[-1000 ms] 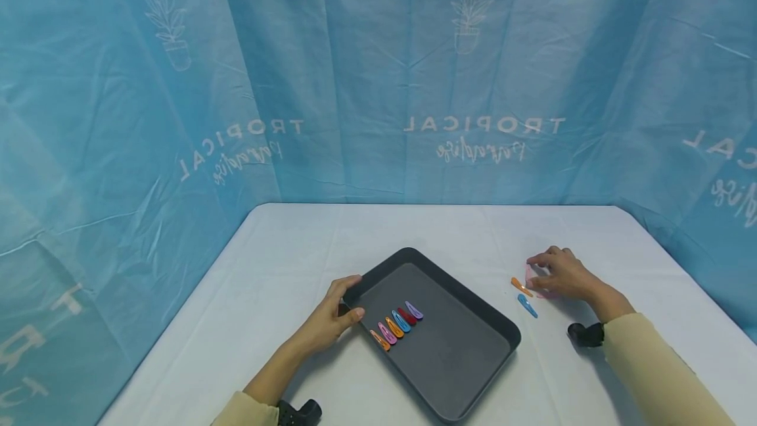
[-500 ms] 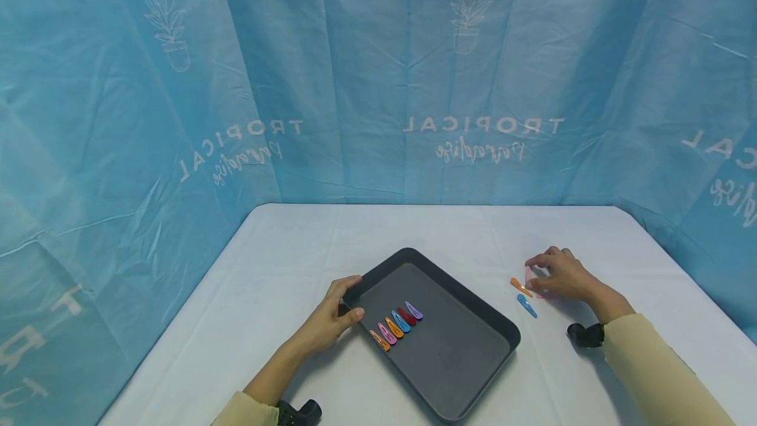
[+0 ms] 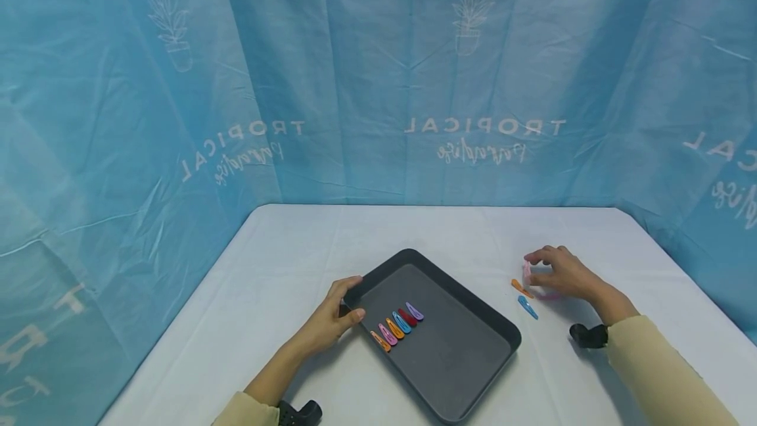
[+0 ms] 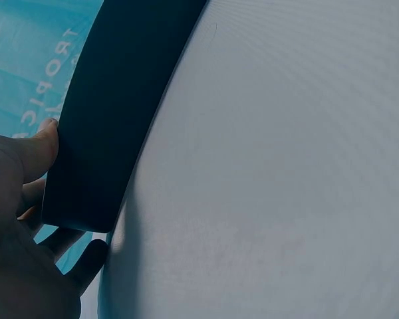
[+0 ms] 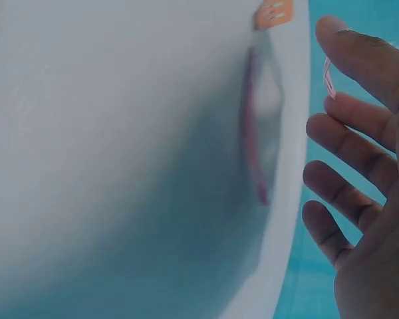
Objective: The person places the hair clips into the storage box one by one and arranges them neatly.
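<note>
My left hand point(image 3: 324, 319) grips the left corner of a dark grey baking tray point(image 3: 461, 354), thumb over the rim and fingers at the outer side. Snap hair clips in orange, pink point(image 3: 388, 334), blue, red point(image 3: 407, 317) and purple point(image 3: 414, 311) lie in a slanted row inside the tray, near its left side. Over the table's right part, my right hand point(image 3: 562, 273) pinches a small pale pink strip point(image 5: 329, 78) between thumb and index finger; its exact kind is unclear. The other fingers are spread and loosely bent.
An orange hair clip point(image 3: 522, 288) and a blue hair clip point(image 3: 527, 307) lie on the white table point(image 3: 307, 235) left of my right hand. Beneath that hand lies a longer pink strip point(image 5: 251, 126). A blue printed curtain point(image 3: 367, 84) surrounds the table.
The pale pink strip now stands more upright between the right thumb and index finger, which have shifted slightly left. The left hand, the tray and its hair clips have not moved.
</note>
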A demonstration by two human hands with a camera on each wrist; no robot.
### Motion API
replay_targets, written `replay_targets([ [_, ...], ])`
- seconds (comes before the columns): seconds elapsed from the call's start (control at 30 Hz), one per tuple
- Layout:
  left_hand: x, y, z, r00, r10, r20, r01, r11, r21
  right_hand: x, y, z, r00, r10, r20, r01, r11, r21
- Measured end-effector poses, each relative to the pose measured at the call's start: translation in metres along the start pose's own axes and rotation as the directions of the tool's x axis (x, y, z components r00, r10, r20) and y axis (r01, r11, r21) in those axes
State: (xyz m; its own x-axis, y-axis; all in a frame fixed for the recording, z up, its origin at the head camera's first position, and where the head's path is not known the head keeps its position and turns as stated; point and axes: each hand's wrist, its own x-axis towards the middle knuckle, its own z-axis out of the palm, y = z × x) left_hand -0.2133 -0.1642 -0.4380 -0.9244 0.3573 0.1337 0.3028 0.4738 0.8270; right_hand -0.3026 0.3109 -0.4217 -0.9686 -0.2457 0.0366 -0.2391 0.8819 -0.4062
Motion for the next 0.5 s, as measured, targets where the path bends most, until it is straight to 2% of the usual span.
replay_targets([
  [0.3, -0.001, 0.001, 0.0, 1.0, -0.005, -0.004, 0.005, 1.0, -0.005, -0.001, -0.018, -0.011, 0.994, -0.1, -0.033, 0.101, 0.995, 0.025],
  [0.5, -0.001, 0.002, 0.0, 1.0, -0.004, -0.004, 0.004, 1.0, -0.011, -0.001, -0.037, -0.015, 0.983, -0.173, -0.066, 0.175, 0.984, 0.027],
])
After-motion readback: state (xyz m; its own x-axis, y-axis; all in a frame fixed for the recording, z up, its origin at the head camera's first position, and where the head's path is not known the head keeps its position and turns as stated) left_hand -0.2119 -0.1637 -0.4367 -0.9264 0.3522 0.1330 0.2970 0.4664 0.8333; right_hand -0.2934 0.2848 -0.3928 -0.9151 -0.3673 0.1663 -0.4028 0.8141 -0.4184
